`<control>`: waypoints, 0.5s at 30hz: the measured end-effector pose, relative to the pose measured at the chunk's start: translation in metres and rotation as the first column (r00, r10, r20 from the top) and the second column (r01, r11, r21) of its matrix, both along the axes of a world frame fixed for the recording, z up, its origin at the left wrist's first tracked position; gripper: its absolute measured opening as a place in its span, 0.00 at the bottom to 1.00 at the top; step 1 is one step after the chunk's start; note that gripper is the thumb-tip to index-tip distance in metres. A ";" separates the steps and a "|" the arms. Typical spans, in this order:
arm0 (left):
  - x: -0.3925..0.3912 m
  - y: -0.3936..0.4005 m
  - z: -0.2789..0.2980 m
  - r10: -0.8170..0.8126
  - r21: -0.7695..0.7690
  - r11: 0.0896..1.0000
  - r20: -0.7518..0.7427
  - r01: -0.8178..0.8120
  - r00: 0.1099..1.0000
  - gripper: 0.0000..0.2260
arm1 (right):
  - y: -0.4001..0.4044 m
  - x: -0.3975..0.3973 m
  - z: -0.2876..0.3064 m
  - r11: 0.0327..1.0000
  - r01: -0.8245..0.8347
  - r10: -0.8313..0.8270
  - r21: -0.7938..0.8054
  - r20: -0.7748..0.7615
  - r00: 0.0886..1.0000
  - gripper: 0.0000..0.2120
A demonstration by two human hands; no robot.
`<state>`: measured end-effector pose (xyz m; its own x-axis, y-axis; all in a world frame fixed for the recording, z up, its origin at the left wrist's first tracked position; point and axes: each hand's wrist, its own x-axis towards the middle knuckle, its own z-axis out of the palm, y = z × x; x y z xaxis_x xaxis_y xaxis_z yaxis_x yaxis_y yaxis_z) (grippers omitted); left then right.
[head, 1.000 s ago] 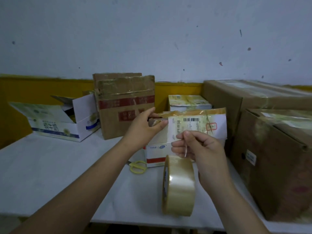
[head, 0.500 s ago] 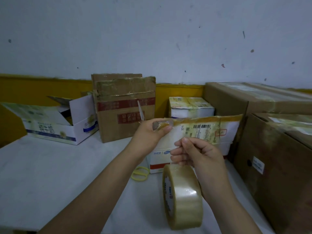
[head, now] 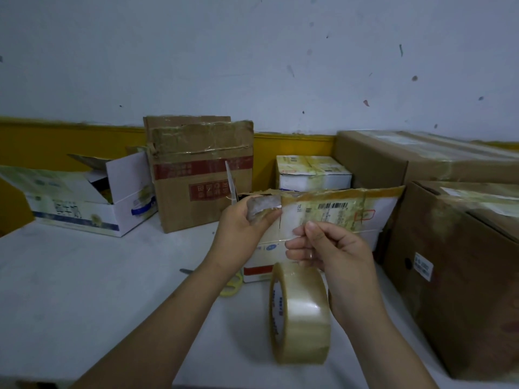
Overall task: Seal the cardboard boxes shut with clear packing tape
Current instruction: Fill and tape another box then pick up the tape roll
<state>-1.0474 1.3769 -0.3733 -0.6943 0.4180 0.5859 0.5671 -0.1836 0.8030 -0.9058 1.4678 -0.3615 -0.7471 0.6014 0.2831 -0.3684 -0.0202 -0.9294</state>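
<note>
Tape roll (head: 300, 315) lower, box flap (head: 337, 211) raised.

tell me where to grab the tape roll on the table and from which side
Grip the tape roll across its two flat faces, coming down from above. It stands on edge on the table with the cardboard core facing left, so the top of the ring is exposed and a thumb could hook into the core. The right hand hovers just above it, the easier one to use, though it seems to pinch something clear.
</note>
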 end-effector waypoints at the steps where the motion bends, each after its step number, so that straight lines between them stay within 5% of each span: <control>1: 0.002 0.000 0.000 -0.011 0.010 1.000 0.033 0.011 0.999 0.06 | 0.000 0.000 0.000 1.000 0.002 -0.002 -0.001 0.006 1.000 0.10; 5: 0.005 -0.003 0.003 0.011 -0.019 1.000 0.063 -0.010 0.998 0.07 | 0.000 0.004 0.000 1.000 0.013 -0.013 0.000 0.006 1.000 0.10; 8: 0.005 -0.012 0.002 0.166 -0.037 0.983 -0.216 -0.178 0.962 0.19 | 0.002 0.009 -0.001 1.000 0.030 -0.030 0.001 0.005 1.000 0.10; 12: 0.004 -0.023 -0.002 0.299 0.002 0.916 -0.670 -0.401 0.679 0.11 | 0.003 0.010 -0.001 0.999 0.036 -0.036 -0.011 0.000 0.999 0.10; 15: 0.000 -0.026 -0.008 0.295 -0.007 0.870 -0.794 -0.493 0.532 0.02 | -0.001 0.006 -0.001 1.000 0.018 -0.018 -0.005 -0.005 1.000 0.10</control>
